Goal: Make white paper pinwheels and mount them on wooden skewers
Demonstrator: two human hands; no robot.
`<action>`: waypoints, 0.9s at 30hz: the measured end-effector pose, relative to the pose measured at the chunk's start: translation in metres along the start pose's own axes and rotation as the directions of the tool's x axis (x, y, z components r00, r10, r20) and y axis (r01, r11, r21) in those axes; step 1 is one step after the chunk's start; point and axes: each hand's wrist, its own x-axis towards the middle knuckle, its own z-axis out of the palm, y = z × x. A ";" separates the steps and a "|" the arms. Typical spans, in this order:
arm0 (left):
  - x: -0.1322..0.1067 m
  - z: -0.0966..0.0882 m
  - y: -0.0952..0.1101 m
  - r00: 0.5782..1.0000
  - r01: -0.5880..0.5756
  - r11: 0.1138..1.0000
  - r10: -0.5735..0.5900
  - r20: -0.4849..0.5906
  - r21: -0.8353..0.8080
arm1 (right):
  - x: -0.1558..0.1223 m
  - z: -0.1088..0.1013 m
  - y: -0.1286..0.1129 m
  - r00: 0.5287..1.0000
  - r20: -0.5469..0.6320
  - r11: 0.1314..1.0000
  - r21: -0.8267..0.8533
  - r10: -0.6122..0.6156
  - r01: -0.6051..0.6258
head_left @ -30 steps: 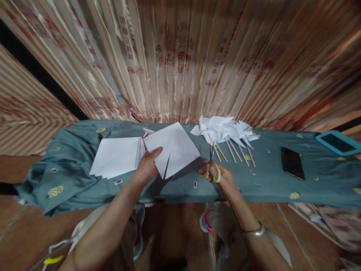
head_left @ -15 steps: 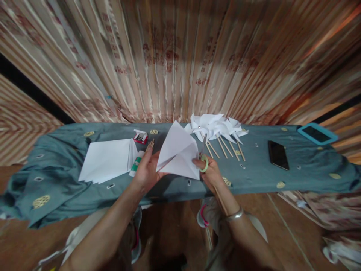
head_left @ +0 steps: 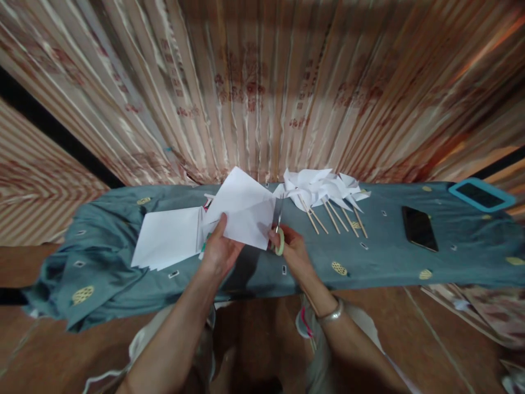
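Note:
A white square sheet of paper is held up over the bench, pinched at its lower left edge by my left hand, thumb on top. My right hand grips scissors with pale green handles; their blades point away from me beside the sheet's right edge. The right fingers also lie close to the sheet's lower right corner, and I cannot tell whether they press on it. Left of my left hand lies a stack of white paper. A glue stick and a small red box are mostly hidden behind the held sheet.
White paper pinwheels on wooden sticks lie at the back of the bench, right of the sheet. Farther right are a black phone and a blue-framed tablet. A teal cloth covers the bench; a striped curtain hangs behind.
The sheet has turned and now lies flatter, its crease less open. My left thumb has come onto its face. The view has shifted left, and the scissors stay in my right hand.

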 end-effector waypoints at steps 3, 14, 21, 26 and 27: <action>0.004 -0.003 0.018 0.997 -0.057 0.995 0.053 -0.048 -0.077 | -0.014 -0.008 0.005 0.978 0.197 0.992 -0.119 0.061 -0.037; 0.006 -0.006 0.027 0.997 -0.079 0.995 0.077 -0.026 -0.060 | -0.037 -0.010 0.026 0.804 0.549 0.973 -0.161 0.229 -0.167; 0.002 -0.001 0.024 0.999 -0.044 0.999 0.044 -0.031 -0.002 | -0.033 -0.012 0.020 0.807 0.554 0.976 -0.172 0.207 -0.133; 0.002 -0.003 0.021 0.999 -0.042 0.999 0.042 -0.016 -0.017 | -0.033 -0.012 0.019 0.801 0.553 0.970 -0.198 0.228 -0.140; 0.002 -0.004 0.021 0.999 -0.042 0.999 0.042 -0.011 -0.018 | -0.033 -0.012 0.019 0.801 0.552 0.970 -0.200 0.230 -0.140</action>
